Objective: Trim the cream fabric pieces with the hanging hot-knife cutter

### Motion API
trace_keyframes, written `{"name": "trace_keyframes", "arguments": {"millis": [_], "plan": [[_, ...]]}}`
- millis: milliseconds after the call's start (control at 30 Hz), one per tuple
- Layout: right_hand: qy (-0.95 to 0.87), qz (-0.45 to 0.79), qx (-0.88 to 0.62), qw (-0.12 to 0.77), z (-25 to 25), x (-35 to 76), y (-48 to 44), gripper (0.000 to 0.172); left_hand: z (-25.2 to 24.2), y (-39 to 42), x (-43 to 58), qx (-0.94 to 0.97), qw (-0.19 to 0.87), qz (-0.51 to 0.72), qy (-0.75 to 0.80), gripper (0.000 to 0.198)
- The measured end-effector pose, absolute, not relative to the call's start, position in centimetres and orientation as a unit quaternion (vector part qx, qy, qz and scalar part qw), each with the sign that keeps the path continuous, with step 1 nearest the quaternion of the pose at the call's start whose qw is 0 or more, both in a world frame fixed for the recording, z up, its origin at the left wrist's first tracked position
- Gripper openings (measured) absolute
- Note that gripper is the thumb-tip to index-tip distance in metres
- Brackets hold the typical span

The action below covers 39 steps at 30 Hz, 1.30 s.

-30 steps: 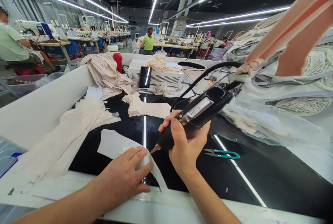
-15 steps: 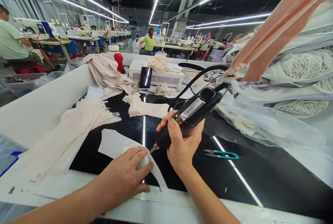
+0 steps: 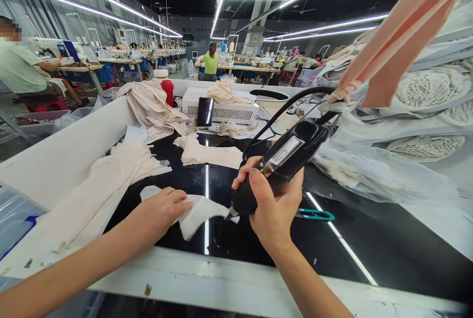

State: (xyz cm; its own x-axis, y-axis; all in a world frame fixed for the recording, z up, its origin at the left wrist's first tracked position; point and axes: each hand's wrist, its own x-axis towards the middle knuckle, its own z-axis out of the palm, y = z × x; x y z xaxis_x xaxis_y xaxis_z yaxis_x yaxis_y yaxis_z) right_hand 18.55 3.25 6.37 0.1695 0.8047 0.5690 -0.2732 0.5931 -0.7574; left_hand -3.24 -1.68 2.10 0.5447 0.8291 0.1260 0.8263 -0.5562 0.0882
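Note:
My right hand (image 3: 275, 205) is wrapped round a black handheld tool (image 3: 291, 153) with a pointed metal tip and a thick cable. The tip points down-left, close to the right end of a white fabric piece (image 3: 201, 209) on the glossy black tabletop (image 3: 236, 249). My left hand (image 3: 166, 209) holds the left part of that fabric, its fingers together at the fabric's edge. A paler piece shows under and behind the left fingers. Teal thread snips (image 3: 316, 214) lie right of my right hand, their blades partly hidden behind it.
Cream fabric stacks lie at left (image 3: 107, 180) and behind (image 3: 210, 154). A phone (image 3: 205, 111) leans on a white vented box (image 3: 190, 101). Plastic-wrapped pieces (image 3: 384, 175) fill the right side. Peach cloth (image 3: 402, 37) hangs upper right. Two seated people work farther off.
My left hand has moved left and up, and the white fabric has shifted and folded with it. My right hand and the tool have moved slightly right, and the tip is farther from my left hand.

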Motion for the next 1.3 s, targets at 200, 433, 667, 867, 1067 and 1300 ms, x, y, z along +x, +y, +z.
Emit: {"name": "trace_keyframes", "arguments": {"millis": [200, 433, 667, 867, 1067, 1300], "plan": [[-0.519, 0.391, -0.249, 0.718, 6.8, 19.2, 1.9, 0.026, 4.7, -3.6, 0.5, 0.840, 0.082, 0.002, 0.536, 0.013], [-0.521, 0.384, -0.263, 0.716, 6.5, 19.9, 1.1, 0.028, 5.1, -3.5, 0.6, 0.853, 0.022, 0.017, 0.522, 0.021], [-0.507, 0.377, -0.278, 0.724, 6.3, 20.0, 0.9, 0.029, 3.5, -2.5, 1.1, 0.923, 0.007, 0.115, 0.367, 0.025], [-0.499, 0.384, -0.276, 0.726, 6.1, 20.0, 0.8, 0.033, 2.1, -1.3, 2.6, 0.954, 0.026, 0.177, 0.241, 0.019], [-0.504, 0.389, -0.266, 0.724, 5.9, 20.1, 0.5, 0.034, 0.8, -0.2, 2.6, 0.962, 0.044, 0.166, 0.213, 0.023], [-0.496, 0.391, -0.261, 0.730, 6.0, 19.9, 0.4, 0.041, 0.9, -0.5, 1.5, 0.950, 0.071, 0.172, 0.253, 0.026]]}}
